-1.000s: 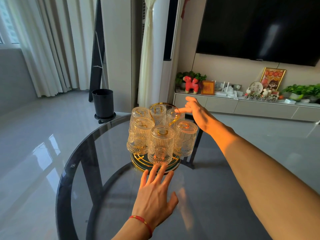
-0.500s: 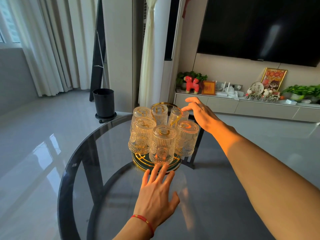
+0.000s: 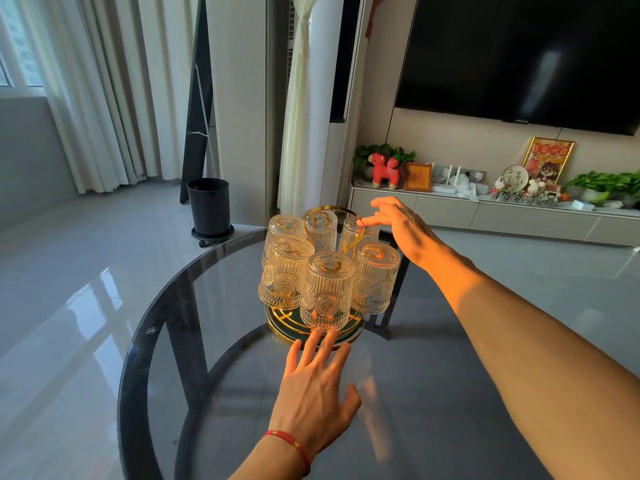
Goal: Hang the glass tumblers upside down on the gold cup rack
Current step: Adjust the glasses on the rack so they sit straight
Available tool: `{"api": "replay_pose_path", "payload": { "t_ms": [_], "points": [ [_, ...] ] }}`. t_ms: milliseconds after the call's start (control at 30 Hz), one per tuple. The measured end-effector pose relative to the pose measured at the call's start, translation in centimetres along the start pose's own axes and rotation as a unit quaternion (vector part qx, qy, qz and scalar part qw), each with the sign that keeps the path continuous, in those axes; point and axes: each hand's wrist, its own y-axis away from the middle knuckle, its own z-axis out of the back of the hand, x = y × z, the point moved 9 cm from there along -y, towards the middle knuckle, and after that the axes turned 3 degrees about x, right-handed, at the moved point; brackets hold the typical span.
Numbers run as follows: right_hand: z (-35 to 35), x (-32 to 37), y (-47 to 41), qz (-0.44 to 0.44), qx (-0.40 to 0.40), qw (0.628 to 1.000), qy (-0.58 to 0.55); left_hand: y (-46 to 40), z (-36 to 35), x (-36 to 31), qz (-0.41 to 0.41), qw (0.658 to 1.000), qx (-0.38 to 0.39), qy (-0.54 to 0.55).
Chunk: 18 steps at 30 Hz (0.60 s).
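The gold cup rack (image 3: 349, 332) stands on the round glass table, its loop handle rising in the middle. Several ribbed glass tumblers (image 3: 325, 292) hang upside down on it, in a ring. My left hand (image 3: 317, 389) lies flat on the table in front of the rack, fingers spread, fingertips touching the rack's gold base rim. My right hand (image 3: 401, 226) hovers at the rack's far right, fingers apart, one fingertip at the gold handle beside a rear tumbler (image 3: 353, 233). Neither hand holds a glass.
The smoked glass table (image 3: 207, 341) has a dark rim and crossed legs below. Beyond it stand a black bin (image 3: 209, 206) on the floor, curtains at left, and a low TV cabinet (image 3: 485, 216) with ornaments and plants at right.
My right hand has drawn slightly back and up from the rear tumbler, fingers opening. The left hand stays at the rack's base. The camera has shifted a little.
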Motion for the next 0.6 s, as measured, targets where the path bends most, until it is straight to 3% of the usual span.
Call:
{"api": "replay_pose_path", "payload": {
  "t_ms": [433,600],
  "points": [
    [0.1,0.5,-0.2,0.004,0.013,1.0,0.016,-0.1,0.1,-0.1,0.002,1.0,0.011,-0.002],
    [-0.7,4.5,-0.3,0.047,0.035,0.996,-0.069,-0.1,0.2,-0.1,-0.003,1.0,0.0,0.0]
  ]
}}
